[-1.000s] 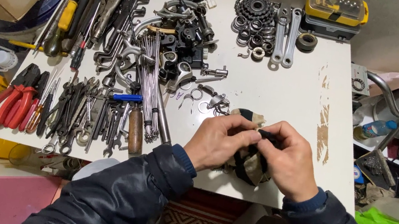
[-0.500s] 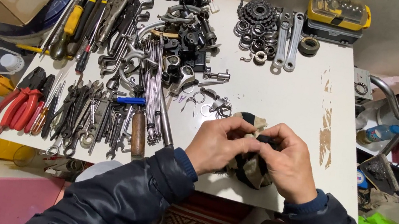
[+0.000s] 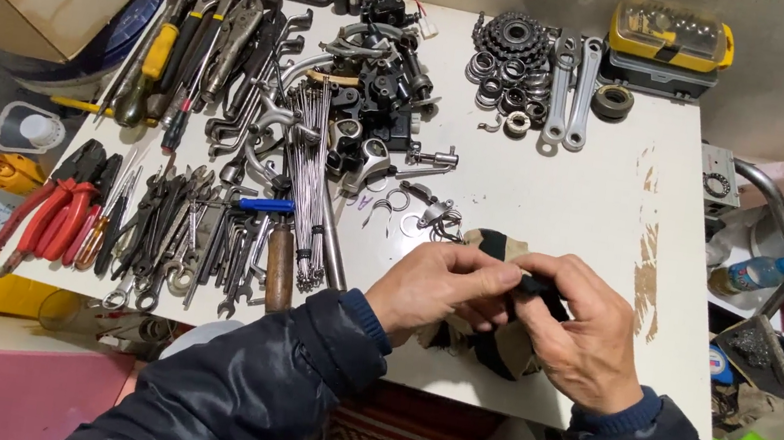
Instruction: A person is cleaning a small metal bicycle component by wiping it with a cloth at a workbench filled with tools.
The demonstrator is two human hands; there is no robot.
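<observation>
- Left hand (image 3: 438, 292) and right hand (image 3: 584, 331) meet fingertip to fingertip, both pinched shut on a small dark part (image 3: 533, 285) wrapped in a black-and-tan cloth rag (image 3: 497, 343); the part is too covered to identify.
- The rag bunches under both palms, resting on the white tabletop (image 3: 558, 186) near its front edge, right of centre.
- Both arms are in dark padded jacket sleeves (image 3: 259, 384).
- Just beyond the fingers, a few small metal clips and rings (image 3: 424, 209) lie loose on the top.
- Left of the hands: a bundle of thin steel spokes (image 3: 309, 174) and a wooden-handled tool (image 3: 280, 271), its handle reaching the front edge.
- Front left corner: red-handled pliers (image 3: 44, 220), then a heap of grey wrenches (image 3: 178, 232).
- Back left: locking pliers and a yellow-handled screwdriver (image 3: 153, 57).
- Back middle: a pile of black and silver bicycle brake parts (image 3: 375, 77).
- Back right: a toothed sprocket cluster (image 3: 512, 34) with bearing rings, two silver crank arms (image 3: 571, 87), and a yellow-lidded bit case (image 3: 671, 33) at the back right corner.
- Worn brown patches (image 3: 648, 254) run along the right edge.
</observation>
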